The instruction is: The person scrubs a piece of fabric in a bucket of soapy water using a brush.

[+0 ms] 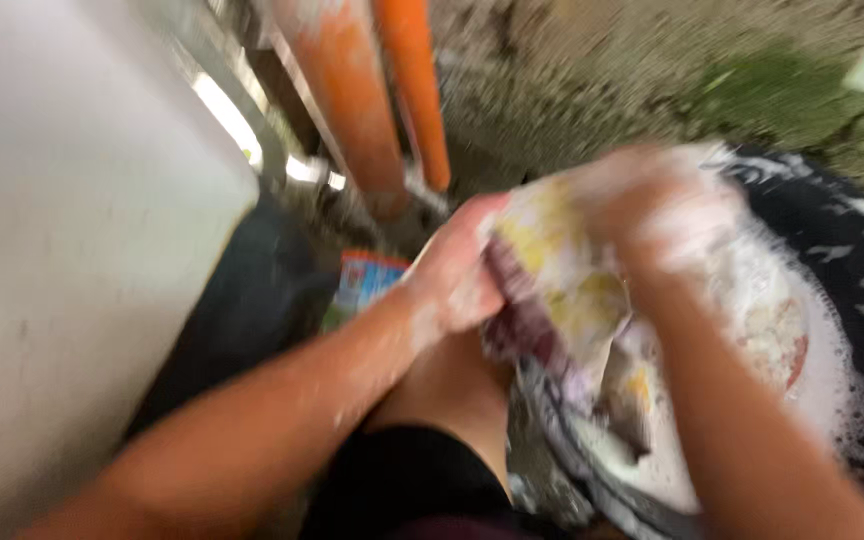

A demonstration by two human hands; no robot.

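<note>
Gripping a soapy patterned cloth [562,285] between them, both hands are closed on the fabric at the centre of the frame. The left hand [457,270] clamps the cloth's left edge, thumb on top, its forearm running down to the lower left. The right hand [657,205], coated in white suds and blurred, holds the cloth's upper right part, its forearm crossing the lower right of the frame. The cloth shows yellow, white and dark red patches and hangs down over the rim of a black basin [852,260] at the right, which holds foamy water [842,380]. Below the hands, a bare knee [447,385] and dark shorts [402,485] sit at the bottom centre. Two orange poles [372,90] rise at the upper middle, beside a pale wall [62,220] filling the left side. A small blue and red packet [367,280] lies on the ground left of the left hand. Mossy ground [712,80] fills the upper right.
</note>
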